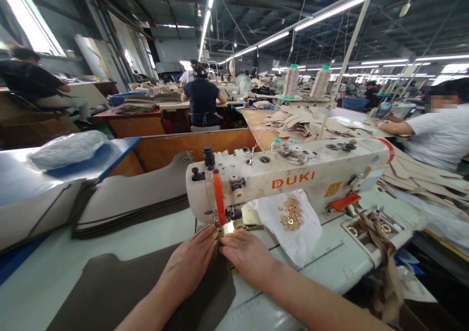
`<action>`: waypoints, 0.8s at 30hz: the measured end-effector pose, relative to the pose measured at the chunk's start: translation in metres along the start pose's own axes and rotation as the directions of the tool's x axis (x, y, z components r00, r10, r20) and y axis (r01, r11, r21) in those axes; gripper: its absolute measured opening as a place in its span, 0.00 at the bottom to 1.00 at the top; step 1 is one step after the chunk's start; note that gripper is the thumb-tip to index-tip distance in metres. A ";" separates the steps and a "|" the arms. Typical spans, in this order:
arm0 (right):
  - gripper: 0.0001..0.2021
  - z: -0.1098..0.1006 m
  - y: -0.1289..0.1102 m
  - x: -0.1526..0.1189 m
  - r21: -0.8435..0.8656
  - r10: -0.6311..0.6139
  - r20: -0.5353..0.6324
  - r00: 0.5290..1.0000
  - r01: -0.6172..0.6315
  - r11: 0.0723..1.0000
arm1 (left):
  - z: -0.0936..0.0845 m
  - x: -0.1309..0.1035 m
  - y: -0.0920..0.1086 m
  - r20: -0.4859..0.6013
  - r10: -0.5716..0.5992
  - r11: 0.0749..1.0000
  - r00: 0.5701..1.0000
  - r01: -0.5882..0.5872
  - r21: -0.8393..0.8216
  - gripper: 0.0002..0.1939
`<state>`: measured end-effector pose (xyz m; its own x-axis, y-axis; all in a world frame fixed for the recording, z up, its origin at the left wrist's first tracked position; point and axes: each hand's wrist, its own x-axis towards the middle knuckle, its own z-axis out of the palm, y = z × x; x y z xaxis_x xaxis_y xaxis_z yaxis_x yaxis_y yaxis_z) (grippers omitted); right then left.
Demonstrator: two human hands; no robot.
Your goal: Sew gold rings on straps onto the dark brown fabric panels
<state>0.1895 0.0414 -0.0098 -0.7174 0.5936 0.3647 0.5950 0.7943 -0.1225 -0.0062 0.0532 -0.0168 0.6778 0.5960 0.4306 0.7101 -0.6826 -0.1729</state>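
Observation:
A white sewing machine [293,179] marked DUKI stands in front of me. Beneath its needle end lies the edge of a dark olive-brown panel [120,282], leather-like and flat on the table. My left hand [194,257] presses on the panel just left of the needle, fingers together on its edge. My right hand [247,255] pinches the same edge from the right, its fingertips close to the left ones. The fingers hide the exact spot under the presser foot. A small lamp [227,227] lights that area.
A white plastic bag [287,223] with many small gold rings lies under the machine arm. An open tray [375,233] holds rings and straps at right. Stacked panels [132,199] lie at left. Beyond, co-workers [203,96] sit at other tables; thread cones [291,81] stand behind the machine.

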 end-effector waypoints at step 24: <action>0.05 0.015 -0.043 -0.022 0.061 -0.098 -0.092 0.991 0.104 0.993 | -0.036 -0.048 0.034 0.068 -0.207 0.974 0.976 0.212 -0.079 0.17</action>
<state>0.1748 -0.0037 -0.0263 -0.7356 0.4987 0.4584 0.4941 0.8580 -0.1406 -0.0214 -0.0134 -0.0113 0.5273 0.7521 0.3954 0.8205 -0.5716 -0.0070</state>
